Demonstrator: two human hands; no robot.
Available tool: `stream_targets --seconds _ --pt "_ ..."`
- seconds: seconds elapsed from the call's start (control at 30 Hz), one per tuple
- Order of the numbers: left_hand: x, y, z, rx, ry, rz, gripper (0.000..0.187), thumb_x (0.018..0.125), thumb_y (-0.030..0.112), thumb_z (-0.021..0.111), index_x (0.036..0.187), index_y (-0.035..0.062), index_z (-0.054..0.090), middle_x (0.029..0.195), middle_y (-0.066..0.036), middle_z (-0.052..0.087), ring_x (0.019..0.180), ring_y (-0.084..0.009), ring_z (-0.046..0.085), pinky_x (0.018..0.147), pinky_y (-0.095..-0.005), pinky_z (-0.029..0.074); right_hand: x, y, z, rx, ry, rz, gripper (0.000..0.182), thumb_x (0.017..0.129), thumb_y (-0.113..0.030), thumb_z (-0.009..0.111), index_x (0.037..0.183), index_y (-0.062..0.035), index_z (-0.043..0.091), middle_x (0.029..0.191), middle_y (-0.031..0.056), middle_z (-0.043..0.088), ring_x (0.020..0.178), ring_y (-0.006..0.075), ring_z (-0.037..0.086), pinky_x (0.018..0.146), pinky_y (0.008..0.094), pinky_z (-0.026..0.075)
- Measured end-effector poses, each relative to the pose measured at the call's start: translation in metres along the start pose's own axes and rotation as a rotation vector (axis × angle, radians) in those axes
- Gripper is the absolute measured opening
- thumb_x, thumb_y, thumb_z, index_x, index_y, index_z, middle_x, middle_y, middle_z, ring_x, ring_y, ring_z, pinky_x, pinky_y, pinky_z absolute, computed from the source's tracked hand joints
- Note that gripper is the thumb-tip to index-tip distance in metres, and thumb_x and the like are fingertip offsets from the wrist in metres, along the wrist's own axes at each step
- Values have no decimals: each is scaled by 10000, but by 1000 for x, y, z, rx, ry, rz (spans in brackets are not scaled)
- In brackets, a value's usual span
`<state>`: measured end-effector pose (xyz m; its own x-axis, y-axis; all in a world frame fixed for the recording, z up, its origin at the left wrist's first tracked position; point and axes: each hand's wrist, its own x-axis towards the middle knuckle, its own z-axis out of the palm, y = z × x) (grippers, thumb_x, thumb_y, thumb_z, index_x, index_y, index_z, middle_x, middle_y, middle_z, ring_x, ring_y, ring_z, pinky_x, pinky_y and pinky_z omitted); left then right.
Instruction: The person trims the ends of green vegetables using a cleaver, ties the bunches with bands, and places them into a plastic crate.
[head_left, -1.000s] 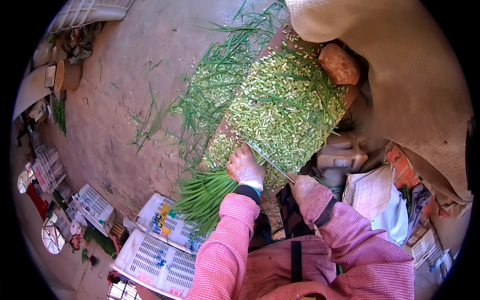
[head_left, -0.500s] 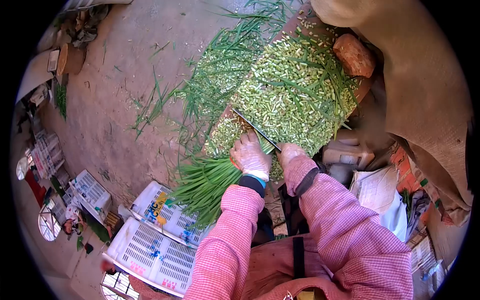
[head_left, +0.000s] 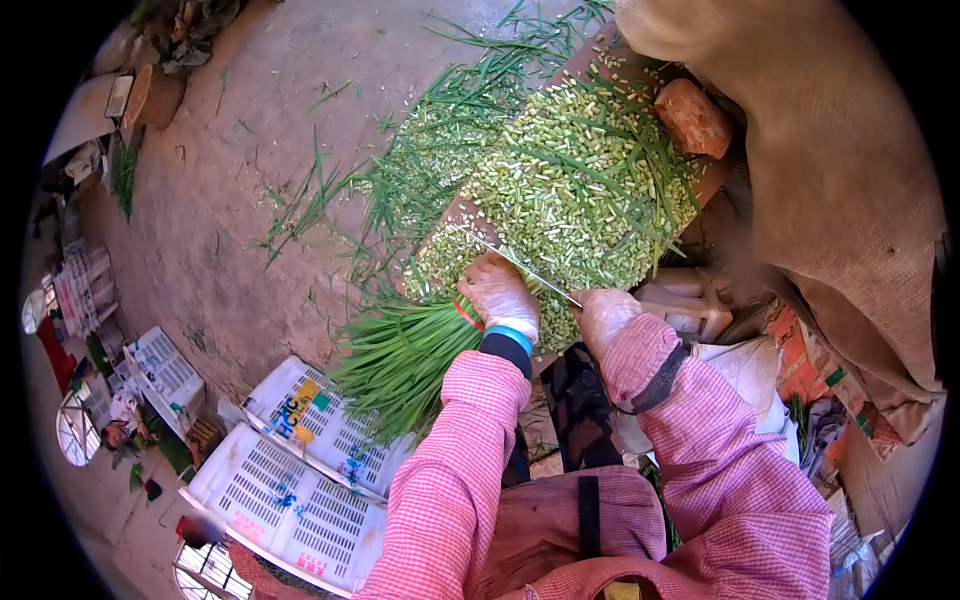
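My left hand (head_left: 500, 295), in a thin clear glove, is closed on a bunch of long green chives (head_left: 400, 350) tied with a red band (head_left: 466, 312). The leaves fan out to the lower left past the board's edge. My right hand (head_left: 607, 318), also gloved, grips a knife (head_left: 528, 270) whose thin blade points to the upper left, across the cut end of the bunch. The handle is mostly hidden in my fist. Beyond the blade, a heap of short pale-green cut pieces (head_left: 565, 190) covers most of the brown board (head_left: 460, 215).
A reddish stone or brick piece (head_left: 693, 118) lies on the board's far right, beside brown sacking (head_left: 850, 180). Leaf scraps (head_left: 440, 150) litter the floor to the left. White slotted crates (head_left: 290, 500) stand at lower left. A person (head_left: 125, 415) is farther back on the left.
My right hand has shifted right and slightly down, bringing the knife's handle end with it. My left hand stays on the bunch, and more of the red band shows. The view has shifted slightly.
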<state>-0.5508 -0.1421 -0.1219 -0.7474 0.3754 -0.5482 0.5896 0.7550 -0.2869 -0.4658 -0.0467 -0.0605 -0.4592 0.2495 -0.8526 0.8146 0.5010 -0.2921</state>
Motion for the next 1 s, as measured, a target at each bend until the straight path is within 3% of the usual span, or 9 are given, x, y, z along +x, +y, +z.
stream_targets --seconds 0.07,0.3,0.57,0.73,0.77,0.83,0.9,0.97,1.0 --pt "0 3 1 20 27 -23 400 677 224 610 1011 55 469 935 -61 501 946 -198 457 797 -381 305 2 6 5 -18 -28 27 235 813 -272 528 941 -100 626 820 181 616 795 342 595 730 421 467" --pt "2 5 -11 4 -70 -37 395 697 237 596 1030 62 476 954 -60 508 952 -201 454 793 -390 314 24 8 24 -70 -82 90 226 802 -262 543 878 -74 643 838 188 616 800 335 597 738 413 468" --pt "-3 -3 -4 -128 -6 -2 591 549 224 677 1064 58 438 1000 -82 473 983 -229 452 825 -399 326 32 42 59 167 -159 100 243 743 -270 598 963 -175 644 835 149 626 789 296 603 721 369 473" --pt "-4 -17 -8 -251 -27 63 649 543 250 696 1102 51 432 1032 -102 483 1014 -255 447 848 -400 345 47 14 70 176 48 195 264 779 -343 584 955 -155 641 799 143 629 779 290 610 711 381 472" --pt "-5 -27 -15 -279 -72 90 708 537 304 717 1124 38 423 1050 -116 486 1032 -271 448 871 -420 354 52 4 54 258 -122 266 288 804 -322 538 1012 -136 608 974 156 603 925 314 568 817 379 445" --pt "-10 -60 -13 -408 82 141 751 527 316 738 1140 29 413 1067 -128 486 1031 -288 459 894 -410 359 52 6 41 171 -88 275 332 804 -315 569 1060 -103 580 923 178 610 886 329 578 777 385 452" --pt "-18 -108 -10 -734 210 169 725 512 172 756 1130 34 403 1042 -141 512 973 -271 504 870 -339 401 29 28 30 150 29 70 394 817 -255 558 1156 -63 498 1001 171 590 905 336 566 789 396 444" --pt "-36 -153 -9 -1080 196 173 725 514 186 748 1135 38 405 1038 -148 502 981 -287 497 878 -347 395 -18 47 20 -82 513 -169 423 824 -197 543 1198 -30 439 1022 178 577 894 302 576 770 378 454" --pt "-52 -164 -22 -1191 250 175 694 515 142 735 1116 30 407 1006 -140 507 930 -280 517 841 -343 417 -33 61 23 110 454 -138 425 832 -204 541 1198 -18 432 1032 178 572 901 289 574 764 375 456"
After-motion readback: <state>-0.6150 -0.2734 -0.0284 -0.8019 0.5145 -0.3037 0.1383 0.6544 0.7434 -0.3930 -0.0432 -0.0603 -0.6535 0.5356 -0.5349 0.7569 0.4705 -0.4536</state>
